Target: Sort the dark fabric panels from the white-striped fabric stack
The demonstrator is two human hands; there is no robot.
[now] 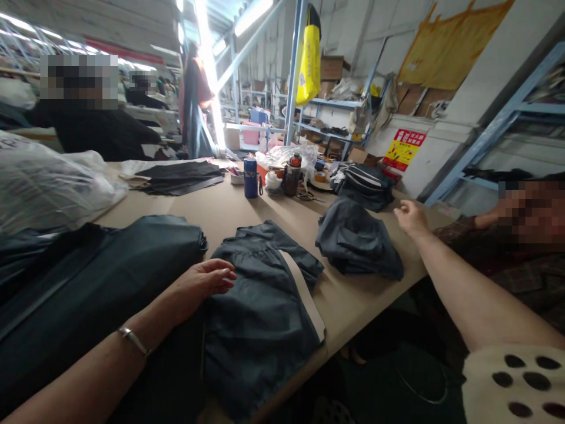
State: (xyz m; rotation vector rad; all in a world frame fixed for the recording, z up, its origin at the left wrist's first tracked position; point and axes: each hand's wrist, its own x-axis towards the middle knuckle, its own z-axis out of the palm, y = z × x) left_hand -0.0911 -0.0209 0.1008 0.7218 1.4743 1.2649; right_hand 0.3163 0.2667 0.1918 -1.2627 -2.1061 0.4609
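My left hand, with a metal bangle at the wrist, hovers over the left edge of a dark grey-blue garment piece. Its fingers are slightly bent and hold nothing. A pale curved strip lies along the right side of that piece. My right hand is raised beyond the table's right part, its fingers curled; whatever they might hold is too small to make out. A crumpled dark cloth bundle sits left of it. At the left lies a large stack of dark fabric.
On the table stand a blue bottle and a dark bottle, with scissors in front. Folded garments lie behind the bundle. A plastic-wrapped heap is at left. A person sits close at right.
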